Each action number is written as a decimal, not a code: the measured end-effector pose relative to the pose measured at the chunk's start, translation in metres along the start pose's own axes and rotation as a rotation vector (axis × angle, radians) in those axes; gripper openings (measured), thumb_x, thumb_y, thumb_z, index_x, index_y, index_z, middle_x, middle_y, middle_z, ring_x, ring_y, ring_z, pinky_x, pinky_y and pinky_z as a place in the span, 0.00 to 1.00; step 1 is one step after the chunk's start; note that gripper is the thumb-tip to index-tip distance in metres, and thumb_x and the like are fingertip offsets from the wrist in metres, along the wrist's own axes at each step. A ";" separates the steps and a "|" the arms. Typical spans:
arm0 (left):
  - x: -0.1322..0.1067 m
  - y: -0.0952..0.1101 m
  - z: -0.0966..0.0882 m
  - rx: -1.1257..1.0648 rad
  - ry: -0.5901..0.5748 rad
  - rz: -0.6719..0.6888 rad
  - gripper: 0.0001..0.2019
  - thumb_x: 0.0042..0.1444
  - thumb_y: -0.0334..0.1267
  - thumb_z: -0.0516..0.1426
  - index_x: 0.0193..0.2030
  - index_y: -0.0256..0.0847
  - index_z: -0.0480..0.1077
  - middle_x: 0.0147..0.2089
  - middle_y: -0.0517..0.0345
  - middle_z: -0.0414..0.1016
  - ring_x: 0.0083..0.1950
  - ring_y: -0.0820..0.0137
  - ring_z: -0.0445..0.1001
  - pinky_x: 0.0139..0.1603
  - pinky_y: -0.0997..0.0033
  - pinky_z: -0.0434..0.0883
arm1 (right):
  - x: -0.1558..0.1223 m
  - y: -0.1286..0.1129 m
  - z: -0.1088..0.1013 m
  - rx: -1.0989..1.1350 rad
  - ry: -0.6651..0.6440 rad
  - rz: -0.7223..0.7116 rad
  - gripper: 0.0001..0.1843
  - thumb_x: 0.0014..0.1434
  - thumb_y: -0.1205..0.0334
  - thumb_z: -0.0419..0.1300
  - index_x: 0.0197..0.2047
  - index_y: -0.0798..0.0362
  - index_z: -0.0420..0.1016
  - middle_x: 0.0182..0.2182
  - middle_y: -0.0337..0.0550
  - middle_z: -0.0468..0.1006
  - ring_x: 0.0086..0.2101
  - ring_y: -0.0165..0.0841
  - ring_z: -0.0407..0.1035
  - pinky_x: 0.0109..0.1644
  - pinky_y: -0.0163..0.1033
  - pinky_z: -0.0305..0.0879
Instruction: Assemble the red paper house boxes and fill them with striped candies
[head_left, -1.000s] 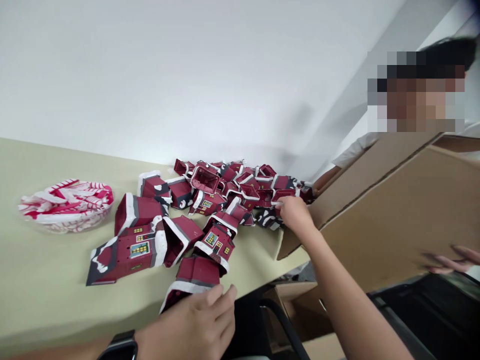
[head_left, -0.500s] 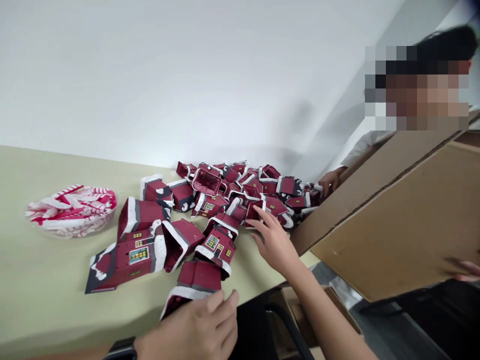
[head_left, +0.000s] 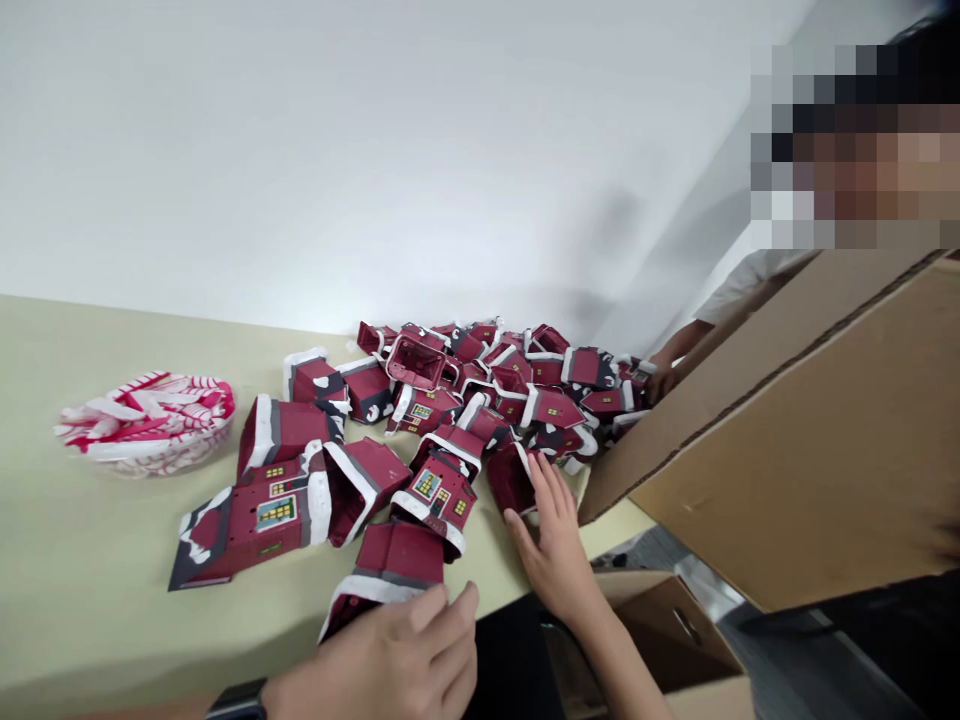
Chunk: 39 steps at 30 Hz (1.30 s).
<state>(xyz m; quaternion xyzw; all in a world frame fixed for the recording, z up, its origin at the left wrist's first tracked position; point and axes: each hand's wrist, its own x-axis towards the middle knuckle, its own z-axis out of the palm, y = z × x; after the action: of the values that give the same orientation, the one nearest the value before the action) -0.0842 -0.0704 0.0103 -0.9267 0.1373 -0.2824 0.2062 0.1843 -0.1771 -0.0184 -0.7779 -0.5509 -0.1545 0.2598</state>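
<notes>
Several small dark-red toy houses, hollow and white-rimmed, with painted windows, lie heaped on the pale table (head_left: 90,560). At the near right side of the heap, my right hand (head_left: 559,545) grips one toy house (head_left: 510,482). Its fingers lie along the right side and its thumb is at the near edge; the open end faces me. My left hand (head_left: 394,650), with a dark watch (head_left: 238,700) on the wrist, is at the table's near side. Its fingers are curled, and anything inside them is hidden. Just beyond it another toy house (head_left: 401,555) lies on its side, partly covered.
A clear bowl (head_left: 161,465) of red-and-white striped pieces stands at left. A large cardboard box (head_left: 787,450) looms at right, with another person's hand (head_left: 664,370) behind it at the heap. Below the table edge is an open carton (head_left: 712,690).
My right hand has come nearer to me and drawn a toy house out from the heap's edge. My left hand stays put. The large box has shifted slightly in view.
</notes>
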 end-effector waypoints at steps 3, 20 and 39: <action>0.001 0.000 -0.001 -0.018 0.000 -0.003 0.15 0.65 0.46 0.62 0.52 0.40 0.78 0.54 0.53 0.80 0.62 0.63 0.71 0.58 0.61 0.64 | 0.004 0.002 0.002 0.009 -0.009 0.009 0.36 0.74 0.57 0.49 0.79 0.37 0.39 0.76 0.47 0.49 0.74 0.51 0.42 0.73 0.70 0.48; 0.011 -0.005 -0.007 -0.027 0.063 -0.062 0.08 0.61 0.36 0.64 0.46 0.41 0.81 0.49 0.55 0.82 0.60 0.63 0.71 0.58 0.61 0.63 | 0.021 0.012 -0.010 0.331 0.119 0.092 0.24 0.72 0.50 0.55 0.66 0.48 0.71 0.67 0.52 0.70 0.67 0.44 0.63 0.72 0.56 0.59; 0.008 -0.003 -0.004 -0.043 0.074 -0.062 0.11 0.61 0.40 0.65 0.48 0.41 0.81 0.49 0.55 0.81 0.60 0.62 0.70 0.59 0.58 0.61 | 0.218 0.087 -0.029 -0.069 0.412 1.013 0.39 0.60 0.67 0.50 0.73 0.65 0.52 0.73 0.81 0.43 0.72 0.65 0.42 0.64 0.74 0.56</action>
<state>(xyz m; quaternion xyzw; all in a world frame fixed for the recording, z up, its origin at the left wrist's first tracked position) -0.0796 -0.0716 0.0186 -0.9237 0.1223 -0.3197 0.1721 0.3428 -0.0467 0.0993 -0.9077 -0.0396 -0.1772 0.3784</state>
